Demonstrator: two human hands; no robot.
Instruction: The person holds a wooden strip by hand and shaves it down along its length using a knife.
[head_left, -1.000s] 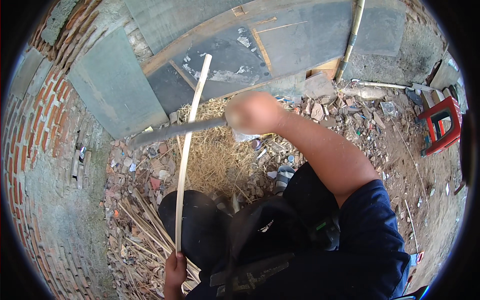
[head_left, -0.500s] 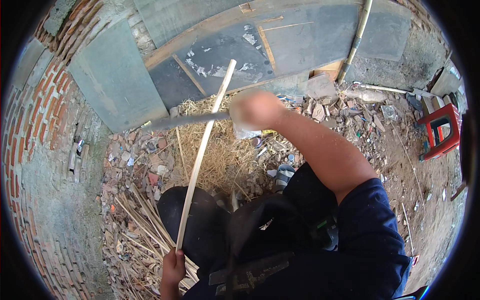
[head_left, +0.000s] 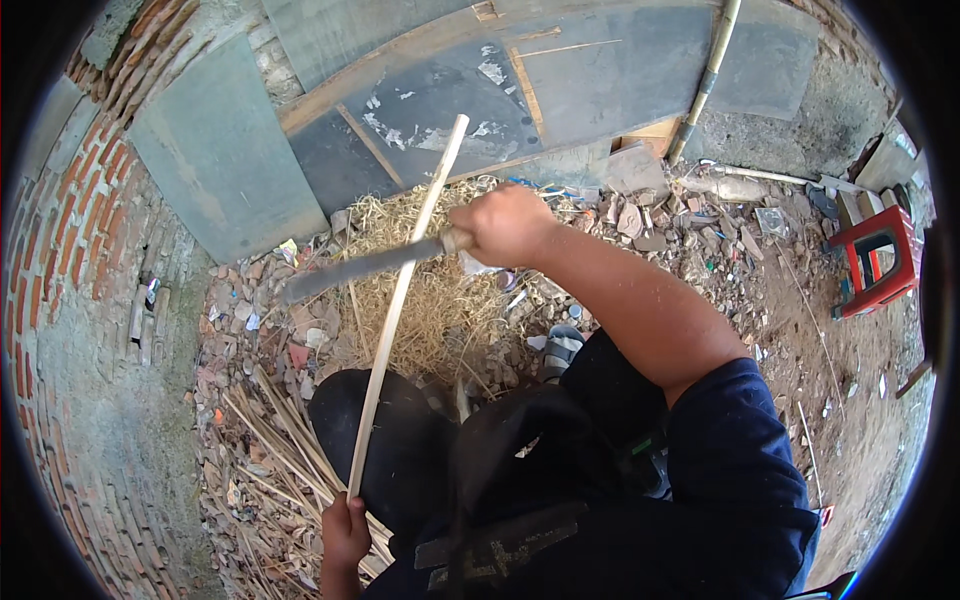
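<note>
Low in the picture my left hand [head_left: 346, 533] is closed round the lower end of a long pale strip [head_left: 390, 330], bamboo or wood. The strip leans up and away past my left knee. My right hand [head_left: 507, 226] grips the light handle of a machete [head_left: 350, 272], its long dull blade pointing left. The blade crosses in front of the strip at its upper half; whether they touch I cannot tell. Beyond and below lies a heap of thin curly shavings [head_left: 440, 315].
More long strips [head_left: 290, 440] lie in a bundle by my left knee. Broken brick and rubble [head_left: 700, 240] cover the ground. A red stool [head_left: 880, 265] stands at the right. Grey panels [head_left: 400, 120] and a bamboo pole [head_left: 708, 80] line the far side; a brick wall [head_left: 75, 240] rises on the left.
The blurred machete has come into clearer view, its blade slightly lower and tilted more down to the left. My left hand still holds the strip in nearly the same place.
</note>
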